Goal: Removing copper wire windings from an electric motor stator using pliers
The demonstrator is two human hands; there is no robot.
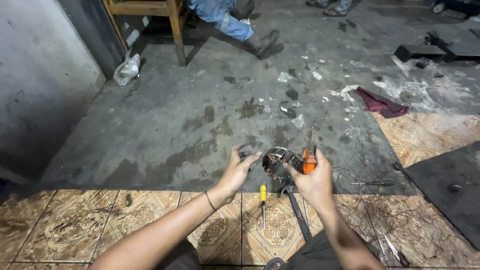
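Observation:
My right hand (313,179) grips a round metal stator with copper-wound poles (278,161) together with an orange-handled tool (310,161), whose thin shaft points up. My left hand (239,169) is just left of the stator, fingers spread, with its fingertips close to the stator's edge; whether they touch it I cannot tell. Both hands hover above the edge where grey concrete meets patterned floor tiles. A yellow-handled screwdriver (263,196) lies on the tiles below my hands, and a long dark tool (298,212) lies beside it.
A maroon rag (382,104) lies on the stained concrete at right. A dark mat (450,185) covers tiles at far right. A seated person's leg and boot (250,32) are by a wooden stool (172,20). A plastic bag (127,69) is near the left wall.

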